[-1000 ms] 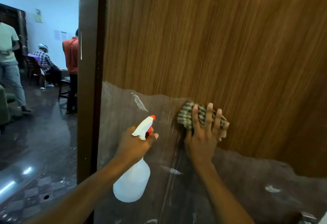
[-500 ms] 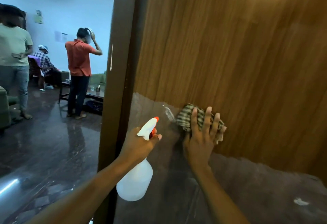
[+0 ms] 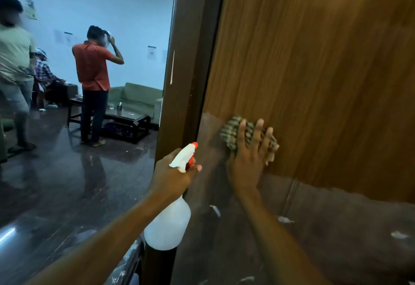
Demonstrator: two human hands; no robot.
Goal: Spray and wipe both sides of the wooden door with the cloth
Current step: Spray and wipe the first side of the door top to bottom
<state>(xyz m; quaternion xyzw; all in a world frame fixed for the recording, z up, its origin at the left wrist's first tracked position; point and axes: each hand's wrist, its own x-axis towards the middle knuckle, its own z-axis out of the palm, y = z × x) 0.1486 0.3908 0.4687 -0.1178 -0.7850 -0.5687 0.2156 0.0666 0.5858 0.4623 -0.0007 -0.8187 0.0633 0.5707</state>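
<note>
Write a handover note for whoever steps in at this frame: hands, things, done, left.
Left hand grips the spray bottle by its neck, nozzle toward the door.
Right hand presses the checked cloth flat on the door near its left edge, fingers spread.
Done: wiping on this face is under way; the lower part looks dull, with white flecks.
Left: the rest of this face, then the other side, not in view.

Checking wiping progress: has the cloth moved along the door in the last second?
Yes, the cloth has slid left, nearer the left edge of the door.
</note>
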